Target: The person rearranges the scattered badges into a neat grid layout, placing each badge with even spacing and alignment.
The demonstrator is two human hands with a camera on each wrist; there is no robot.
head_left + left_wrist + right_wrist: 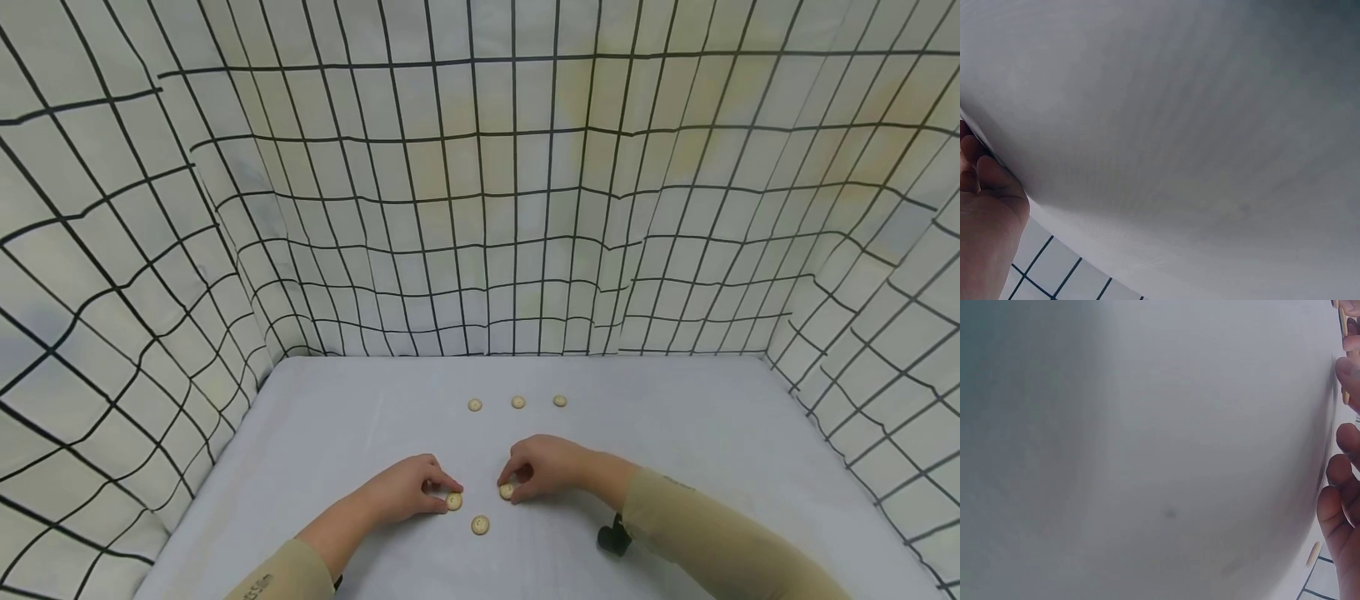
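Observation:
Six small round cream buttons lie on the grey table [675,450]. Three form a far row: left button [475,405], middle button [518,402], right button [560,401]. Three lie near me. My left hand [448,492] pinches the near-left button [453,501] against the table between thumb and forefinger. My right hand [510,485] has its curled fingers pinching the near-right button [507,491]. A third near button [480,525] lies free just in front of both hands. The right wrist view shows curled fingers [1341,512] and a button edge-on [1313,554].
Grid-patterned cloth walls [480,208] close in the table on the left, back and right. A black wrist strap [613,537] sits under my right forearm. The left wrist view shows only table surface and fingers [991,181] at its left edge.

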